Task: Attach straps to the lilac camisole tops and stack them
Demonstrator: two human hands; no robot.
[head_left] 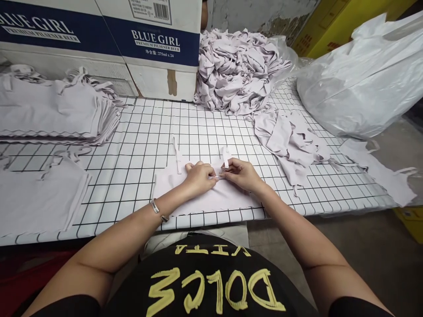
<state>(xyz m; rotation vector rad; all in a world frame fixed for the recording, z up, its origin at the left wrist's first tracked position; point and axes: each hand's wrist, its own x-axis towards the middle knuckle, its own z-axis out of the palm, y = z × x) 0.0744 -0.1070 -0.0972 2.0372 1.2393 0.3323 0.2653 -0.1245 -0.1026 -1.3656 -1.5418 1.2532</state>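
Note:
A pale lilac strappy garment [172, 185] lies flat near the front edge of the grid-patterned table [145, 132]. My left hand [199, 176] and my right hand [242, 174] meet over its upper middle, both with fingers closed in a pinch on the fabric or a strap end. One thin strap [177, 154] lies stretched away from me; another strap [226, 156] stands up by my right fingers. A bracelet sits on my left wrist.
Neat stacks of the same garments [49, 114] lie at left, one more pile [36, 193] nearer me. A heap of loose garments [238, 66] sits at the back, some spilling right [287, 136]. Cardboard beer boxes [99, 39] stand behind; a white plastic bag [363, 79] at right.

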